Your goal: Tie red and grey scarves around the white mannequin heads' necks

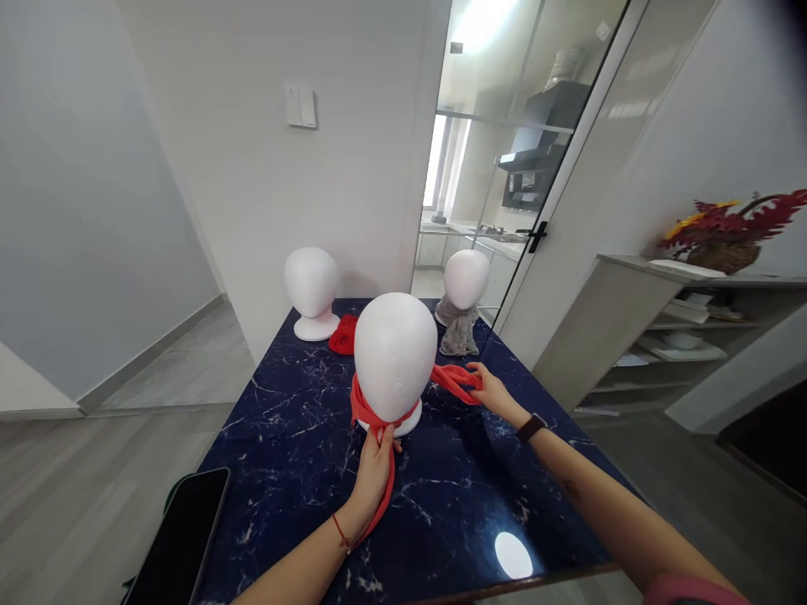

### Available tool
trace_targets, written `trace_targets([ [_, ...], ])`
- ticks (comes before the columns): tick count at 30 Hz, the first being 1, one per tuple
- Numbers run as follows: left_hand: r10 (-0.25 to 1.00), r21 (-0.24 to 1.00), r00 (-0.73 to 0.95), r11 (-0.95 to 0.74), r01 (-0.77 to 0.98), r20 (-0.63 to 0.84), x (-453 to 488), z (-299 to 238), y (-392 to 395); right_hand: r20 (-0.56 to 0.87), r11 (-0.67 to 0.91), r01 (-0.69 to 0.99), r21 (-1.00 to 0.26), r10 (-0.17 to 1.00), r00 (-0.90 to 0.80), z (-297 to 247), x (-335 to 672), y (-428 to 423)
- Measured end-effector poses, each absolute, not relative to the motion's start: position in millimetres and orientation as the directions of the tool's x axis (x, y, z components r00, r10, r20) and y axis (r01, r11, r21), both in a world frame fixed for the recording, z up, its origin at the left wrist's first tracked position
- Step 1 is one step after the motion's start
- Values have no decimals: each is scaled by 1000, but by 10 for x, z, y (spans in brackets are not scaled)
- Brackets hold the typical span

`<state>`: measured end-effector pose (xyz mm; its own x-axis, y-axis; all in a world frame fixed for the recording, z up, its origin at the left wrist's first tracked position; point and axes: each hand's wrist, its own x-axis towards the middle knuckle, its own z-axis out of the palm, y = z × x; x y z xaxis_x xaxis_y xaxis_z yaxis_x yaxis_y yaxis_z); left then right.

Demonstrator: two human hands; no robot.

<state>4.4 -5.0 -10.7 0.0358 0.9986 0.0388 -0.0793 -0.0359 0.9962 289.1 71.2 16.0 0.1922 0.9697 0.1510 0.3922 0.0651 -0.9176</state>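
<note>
"Looking along the head view, how did the left grip [373,466] stand?"

"It was clamped on the red scarf [366,409], thumb and fingers together, just below the nearest white mannequin head [396,357]. A tail of cloth trailed down from that grip beside the wrist."

"And the right grip [495,393]?"

"Closed too, on another length of the same scarf, off to the right of the left grip and farther up the desk [283,437]. Between the two grips the cloth went around the mannequin's neck."

"What did you see beyond them?"

"Past the right grip and slightly to its left stood a second head [466,277], a grey scarf [459,332] at its neck. Beyond the left grip, over to its left, was a third head [311,281], with a red bundle [343,335] just beside its base."

"Anything closer in?"

"A phone [186,529] lay well to the left of the left grip, and a dark band [531,427] circled the wrist behind the right one."
</note>
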Motion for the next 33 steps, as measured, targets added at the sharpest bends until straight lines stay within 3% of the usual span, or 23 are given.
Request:
trace_targets([
  [2, 999, 998, 19, -42, -37, 43, 62, -53, -104, 276, 115, 460, -881, 913, 301, 218, 2876, 677],
  [4, 999, 999, 14, -36, -1, 36, 94, -14, -164, 196, 115, 227, -967, 906, 374, 300, 2827, 682],
  [6, 1000, 999, 15, -27, 17, 27, 131, 11, -219, 34, 47, -34, -998, 946, 323, 384, 2755, 712],
  [8, 1000, 999, 5, -29, 23, 29, 159, 27, -259, -64, -24, -168, -985, 968, 241, 455, 2684, 759],
  [14, 999, 999, -4, -33, 5, 33, 171, 62, -302, -98, -32, -375, -927, 982, 160, 639, 2587, 846],
  [22, 999, 998, -19, -41, 39, 42, 165, 25, -314, -39, -3, -182, -983, 980, 195, 495, 2031, -116],
  [25, 999, 998, -28, -41, -44, 40, 174, -32, -313, -126, -105, -211, -972, 989, 84, 139, 1537, -484],
  [27, 999, 989, -35, -33, -142, 28, 182, -70, -308, -88, -74, -186, -980, 994, 66, -56, 1262, -564],
  [33, 999, 984, 31, -29, -177, 35, 114, -125, -250, 143, 113, 203, -973, 980, 140, -147, 1083, -410],
])
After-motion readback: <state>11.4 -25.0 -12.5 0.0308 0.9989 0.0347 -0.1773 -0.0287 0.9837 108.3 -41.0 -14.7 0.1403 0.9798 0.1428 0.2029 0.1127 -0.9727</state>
